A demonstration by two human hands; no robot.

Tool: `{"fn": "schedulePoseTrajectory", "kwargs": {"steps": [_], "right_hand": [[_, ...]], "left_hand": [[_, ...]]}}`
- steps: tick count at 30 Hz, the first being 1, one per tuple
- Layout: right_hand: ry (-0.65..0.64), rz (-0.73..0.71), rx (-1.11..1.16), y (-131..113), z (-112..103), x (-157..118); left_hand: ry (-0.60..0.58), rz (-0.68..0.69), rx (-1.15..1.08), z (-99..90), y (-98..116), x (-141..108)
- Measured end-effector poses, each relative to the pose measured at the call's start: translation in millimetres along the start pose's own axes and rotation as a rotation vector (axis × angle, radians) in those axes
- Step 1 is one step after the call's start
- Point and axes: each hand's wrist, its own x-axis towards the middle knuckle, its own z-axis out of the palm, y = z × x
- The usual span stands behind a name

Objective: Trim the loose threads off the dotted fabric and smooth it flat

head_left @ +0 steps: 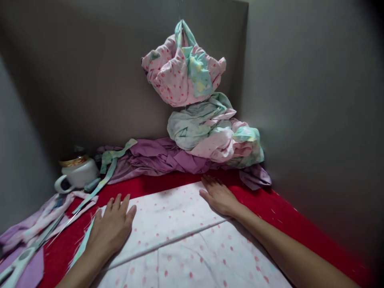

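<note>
A white fabric sheet with pink dots (pixel 177 224) lies spread flat on a red table surface (pixel 150 186). My left hand (pixel 112 226) rests palm down on its left edge, fingers apart. Flat on the sheet's far right corner lies my right hand (pixel 219 196), fingers pointing away. Neither hand holds anything. A fold line runs across the sheet between my forearms.
A pile of pink and mint fabric (pixel 210 136) sits in the back corner, with a bundle (pixel 183 66) above it and purple cloth (pixel 156 158) beneath. A white cup (pixel 76 176) stands at left. Scissors (pixel 21 258) and fabric strips (pixel 99 184) lie at the near left. Grey walls enclose the table.
</note>
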Motion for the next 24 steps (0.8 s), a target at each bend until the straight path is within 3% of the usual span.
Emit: {"fn": "schedulePoseTrajectory", "kwargs": {"steps": [2, 5, 10, 17, 20, 24], "right_hand": [[0.033, -0.002, 0.041, 3, 3, 0], [0.095, -0.034, 0.129, 9, 4, 4], [0.086, -0.149, 0.228, 26, -14, 25], [-0.109, -0.17, 0.437, 42, -43, 46], [-0.104, -0.128, 0.583, 42, -43, 36], [-0.02, 0.048, 1.055, 42, -34, 19]], "left_hand": [[0.038, -0.018, -0.059, 1.9, -13, 3], [0.082, 0.094, -0.194, -0.4, -35, 9], [0.067, 0.248, -0.397, -17.3, -61, 20], [-0.109, 0.114, -0.641, -37.2, -68, 19], [-0.145, 0.029, -0.766, -43.0, -69, 15], [-0.212, -0.141, -1.235, -50.7, -75, 8]]}}
